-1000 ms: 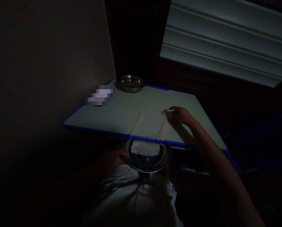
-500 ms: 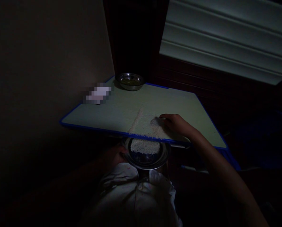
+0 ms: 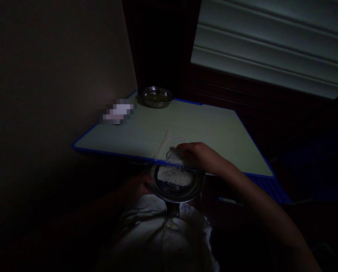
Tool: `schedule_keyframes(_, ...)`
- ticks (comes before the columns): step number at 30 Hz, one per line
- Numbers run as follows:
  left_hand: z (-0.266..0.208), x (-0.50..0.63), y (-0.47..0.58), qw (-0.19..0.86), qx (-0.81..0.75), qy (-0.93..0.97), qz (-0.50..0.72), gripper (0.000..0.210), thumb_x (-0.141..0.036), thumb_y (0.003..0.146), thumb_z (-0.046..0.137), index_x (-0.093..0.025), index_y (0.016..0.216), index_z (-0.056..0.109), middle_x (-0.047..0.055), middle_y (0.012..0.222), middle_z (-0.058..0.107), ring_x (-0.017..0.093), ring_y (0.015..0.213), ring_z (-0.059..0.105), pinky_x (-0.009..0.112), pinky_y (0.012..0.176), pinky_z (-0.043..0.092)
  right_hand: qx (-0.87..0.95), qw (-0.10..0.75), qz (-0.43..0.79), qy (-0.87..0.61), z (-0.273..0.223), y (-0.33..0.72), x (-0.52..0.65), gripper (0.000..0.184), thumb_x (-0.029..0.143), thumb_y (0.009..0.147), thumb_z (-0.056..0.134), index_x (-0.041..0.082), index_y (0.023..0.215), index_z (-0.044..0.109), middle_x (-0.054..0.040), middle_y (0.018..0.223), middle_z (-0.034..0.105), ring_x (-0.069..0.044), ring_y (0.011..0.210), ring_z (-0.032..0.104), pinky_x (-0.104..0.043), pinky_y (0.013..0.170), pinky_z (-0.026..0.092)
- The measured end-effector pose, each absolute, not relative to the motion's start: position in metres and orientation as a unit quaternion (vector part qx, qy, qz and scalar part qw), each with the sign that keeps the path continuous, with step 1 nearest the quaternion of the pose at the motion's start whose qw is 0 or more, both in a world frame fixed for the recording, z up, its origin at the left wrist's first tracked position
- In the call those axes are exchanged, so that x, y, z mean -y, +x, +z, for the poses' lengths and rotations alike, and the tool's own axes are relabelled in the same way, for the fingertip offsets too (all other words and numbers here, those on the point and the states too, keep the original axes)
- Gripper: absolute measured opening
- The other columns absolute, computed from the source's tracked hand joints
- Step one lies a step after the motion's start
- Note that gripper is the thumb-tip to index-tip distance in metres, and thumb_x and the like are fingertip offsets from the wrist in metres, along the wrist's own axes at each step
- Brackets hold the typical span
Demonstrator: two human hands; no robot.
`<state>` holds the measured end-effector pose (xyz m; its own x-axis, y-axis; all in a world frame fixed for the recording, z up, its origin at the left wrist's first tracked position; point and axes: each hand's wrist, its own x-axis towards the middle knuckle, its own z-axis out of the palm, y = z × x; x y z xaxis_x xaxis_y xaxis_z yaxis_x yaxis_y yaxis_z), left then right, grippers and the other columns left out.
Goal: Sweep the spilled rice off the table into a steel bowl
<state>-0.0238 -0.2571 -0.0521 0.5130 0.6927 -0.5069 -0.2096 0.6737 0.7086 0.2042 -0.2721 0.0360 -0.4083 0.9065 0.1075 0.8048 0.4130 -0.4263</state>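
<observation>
My left hand (image 3: 142,185) grips the left rim of a shiny metal bowl (image 3: 179,199), held just below the near edge of the table (image 3: 211,124). White grains that look like rice (image 3: 173,175) lie in the bowl. Over that same edge, my right hand (image 3: 201,154) is closed on a pale, thin, round-edged thing (image 3: 172,154), its kind hard to make out in the dark. It presses among loose grains at the table's rim, and some appear to drop towards the bowl. A line of spilled grains (image 3: 165,143) runs back across the tabletop, left of my right hand.
A second metal bowl (image 3: 156,102) with greenish contents stands at the table's far left corner. A blurred-out pale item (image 3: 118,112) lies at the left edge, by the wall (image 3: 72,75). A pen-like object (image 3: 227,200) shows below the table. The room is very dark.
My right hand has moved left and towards me with the pale thing, sweeping grains to the table's edge above the bowl. My left hand and the bowl have stayed nearly still.
</observation>
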Motion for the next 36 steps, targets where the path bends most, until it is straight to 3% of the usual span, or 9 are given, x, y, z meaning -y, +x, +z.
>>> schedule_keyframes(5,-0.058,0.255,-0.026,0.819,-0.419,0.298,0.253,0.044,-0.015,0.051,0.059,-0.023,0.094,0.055,0.002,0.087,0.069,0.029,0.095,0.060,0.037,0.074,0.050,0.811,0.191,0.136,-0.535,0.051,0.213,0.277,0.033,0.019,0.088,0.040,0.018,0.117,0.056,-0.0079,0.103,0.066,-0.017,0.089,0.061,-0.025,0.075,0.041)
schedule_keyframes(13,-0.063,0.255,-0.027,0.840,-0.383,0.310,0.226,0.062,-0.018,0.053,0.057,-0.022,0.113,0.043,0.004,0.095,0.069,0.027,0.096,0.061,0.037,0.076,0.050,0.731,0.191,0.167,-0.634,0.037,0.276,0.283,0.032,0.020,0.084,0.044,0.014,0.112,0.059,-0.0057,0.078,0.067,-0.014,0.065,0.059,-0.023,0.060,0.041)
schedule_keyframes(26,-0.055,0.260,-0.028,0.837,-0.388,0.317,0.219,0.056,-0.018,0.058,0.054,-0.022,0.112,0.042,0.003,0.093,0.069,0.025,0.092,0.062,0.032,0.077,0.049,0.780,0.180,0.196,-0.567,0.035,0.238,0.286,0.029,0.019,0.086,0.042,0.017,0.109,0.061,-0.0072,0.102,0.066,-0.016,0.084,0.060,-0.024,0.072,0.042)
schedule_keyframes(36,-0.059,0.259,-0.029,0.842,-0.371,0.333,0.205,0.046,-0.022,0.060,0.053,-0.019,0.106,0.048,0.003,0.090,0.069,0.026,0.097,0.061,0.034,0.082,0.048,0.772,0.224,0.164,-0.572,0.043,0.236,0.289,0.030,0.019,0.085,0.044,0.016,0.111,0.059,-0.0067,0.090,0.067,-0.014,0.075,0.060,-0.024,0.066,0.041)
